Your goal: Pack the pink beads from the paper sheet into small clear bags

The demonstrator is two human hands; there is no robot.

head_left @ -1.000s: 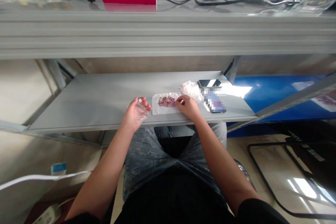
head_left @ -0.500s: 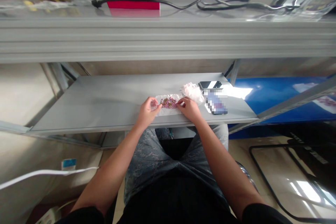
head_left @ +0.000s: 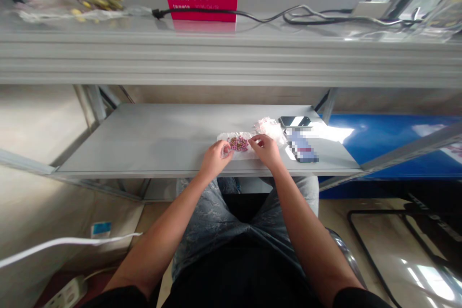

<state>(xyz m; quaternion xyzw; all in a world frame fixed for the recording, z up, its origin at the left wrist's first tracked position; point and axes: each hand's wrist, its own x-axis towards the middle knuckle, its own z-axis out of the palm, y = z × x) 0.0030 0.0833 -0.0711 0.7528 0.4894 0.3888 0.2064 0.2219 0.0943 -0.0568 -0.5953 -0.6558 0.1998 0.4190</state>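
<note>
A single head-worn camera looked forward and steeply down from above the seated person's lap, facing a grey metal shelf (head_left: 151,139) at twelve o'clock. Both forearms ran up from six o'clock, close to the lens. An upper shelf edge (head_left: 231,60) crossed the frame's top, nearer still; no second view existed.

Grey metal shelf (head_left: 151,139), low tier of a rack. On it, toward the right front: white sheet (head_left: 236,150) bearing a small heap of pink beads (head_left: 238,143); crumpled clear bags (head_left: 269,127) just beside; dark phone (head_left: 295,121) behind; blurred flat item (head_left: 302,146) at right.
</note>
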